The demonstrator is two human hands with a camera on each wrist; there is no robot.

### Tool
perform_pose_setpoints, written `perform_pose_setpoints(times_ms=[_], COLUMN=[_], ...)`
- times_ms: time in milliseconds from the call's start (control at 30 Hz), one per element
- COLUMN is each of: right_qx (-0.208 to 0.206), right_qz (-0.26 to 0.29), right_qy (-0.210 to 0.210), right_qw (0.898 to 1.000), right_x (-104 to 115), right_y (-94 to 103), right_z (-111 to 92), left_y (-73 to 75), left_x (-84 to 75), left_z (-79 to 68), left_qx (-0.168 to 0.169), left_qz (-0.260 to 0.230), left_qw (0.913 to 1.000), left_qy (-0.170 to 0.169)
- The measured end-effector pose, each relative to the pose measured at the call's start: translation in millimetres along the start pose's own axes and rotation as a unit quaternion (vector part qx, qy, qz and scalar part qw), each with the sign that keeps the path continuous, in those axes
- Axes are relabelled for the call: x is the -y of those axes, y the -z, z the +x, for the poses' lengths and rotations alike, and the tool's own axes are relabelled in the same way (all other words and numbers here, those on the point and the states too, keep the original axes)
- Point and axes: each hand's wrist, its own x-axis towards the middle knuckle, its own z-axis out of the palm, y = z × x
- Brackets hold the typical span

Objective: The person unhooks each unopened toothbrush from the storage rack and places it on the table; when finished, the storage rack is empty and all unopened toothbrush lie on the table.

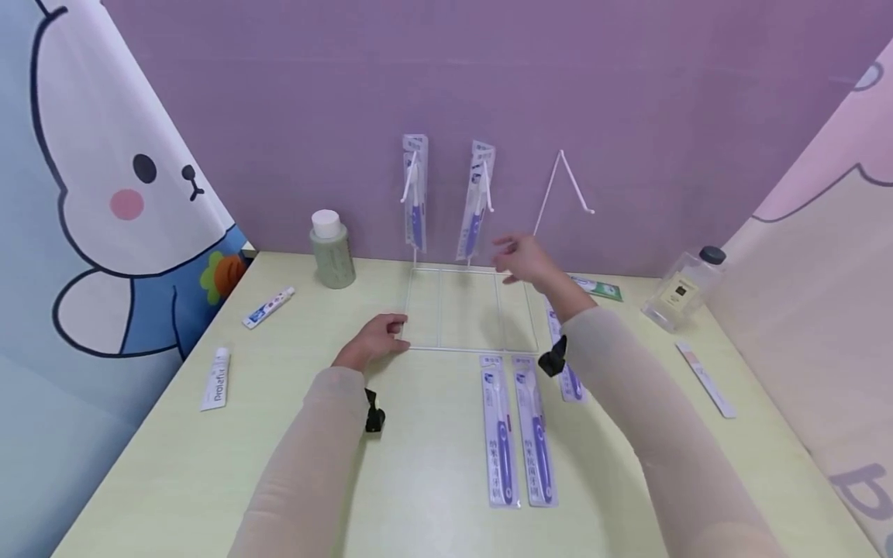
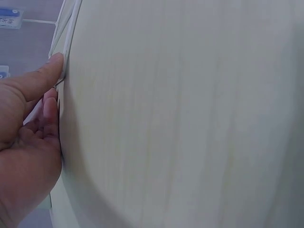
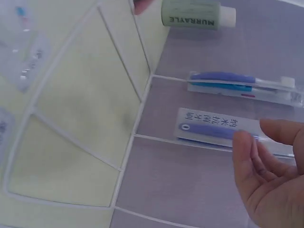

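A white wire display rack [image 1: 470, 350] stands on the table with three upright hooks along its back. My left hand [image 1: 377, 339] pinches the rack's front left corner between thumb and fingers; the left wrist view shows the thumb [image 2: 53, 69] against the wire. Two packaged toothbrushes hang from the rack, one on the left hook [image 1: 415, 194] and one on the middle hook [image 1: 476, 201]. The right-hand hook [image 1: 575, 182] is bare. Just right of the middle toothbrush pack [image 3: 209, 127], my right hand [image 1: 526, 260] hovers with loosely bent fingers and holds nothing.
Two toothbrush packs [image 1: 499, 434] lie before the rack, and another [image 1: 574, 384] is partly under my right sleeve. A green bottle [image 1: 333, 256] and two small tubes [image 1: 216, 380] are left. At right stand a perfume bottle [image 1: 677, 294], a slim packet [image 1: 706, 380] and a green tube [image 1: 598, 289].
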Motion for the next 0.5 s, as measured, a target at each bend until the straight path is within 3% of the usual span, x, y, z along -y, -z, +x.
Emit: perform_pose_setpoints(times_ms=[200,333,500], right_qx=[-0.072,-0.125,-0.142], right_qz=[0.056,0.038,0.058], right_qy=[0.058,0.093,0.101], right_qw=[0.994,0.987,0.983], right_x=[16.3,21.5,27.9], right_y=[1.9,4.1,4.0], right_z=[20.7,32.3,42.6], left_y=[-1.7,-1.0,-1.4], left_x=[0.0,-0.4,-0.8], left_z=[-0.1,0.3,-0.5], left_qx=[-0.006,-0.006,-0.005], left_qz=[-0.003,-0.004,-0.009], left_qw=[1.0,1.0,1.0], left_qy=[0.003,0.0,0.0])
